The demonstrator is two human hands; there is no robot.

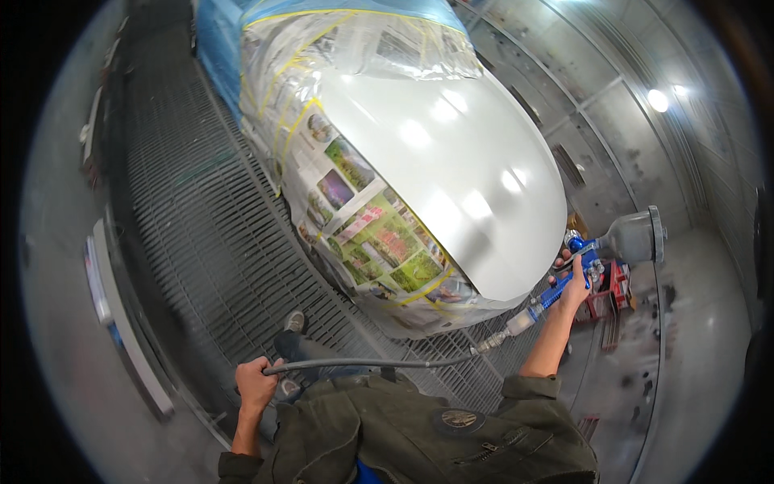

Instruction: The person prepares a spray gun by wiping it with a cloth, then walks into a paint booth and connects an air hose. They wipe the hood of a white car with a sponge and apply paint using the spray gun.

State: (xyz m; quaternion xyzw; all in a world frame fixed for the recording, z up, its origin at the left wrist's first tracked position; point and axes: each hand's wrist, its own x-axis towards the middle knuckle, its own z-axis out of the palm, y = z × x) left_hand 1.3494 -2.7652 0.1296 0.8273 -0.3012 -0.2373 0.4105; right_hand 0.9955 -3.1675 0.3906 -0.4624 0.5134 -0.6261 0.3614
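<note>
My right hand (572, 282) is closed around the handle of a blue spray gun (588, 252), with some fingers up by the trigger. A translucent cup (633, 238) with grey contents is fixed to the gun and tilts to the right. My left hand (256, 382) grips a dark air hose (363, 363), which runs across in front of me to a clear filter fitting (520, 323) under the gun's handle. Just left of the gun lies a glossy white car hood (435, 161), its near right edge close to the nozzle.
Printed paper and plastic masking (379, 242) with yellow tape covers the car's side; blue sheeting (322, 11) lies beyond. Metal floor grating (193, 210) surrounds the car. Red items (617, 286) are below the gun. A grey booth wall (629, 145) with lamps stands right.
</note>
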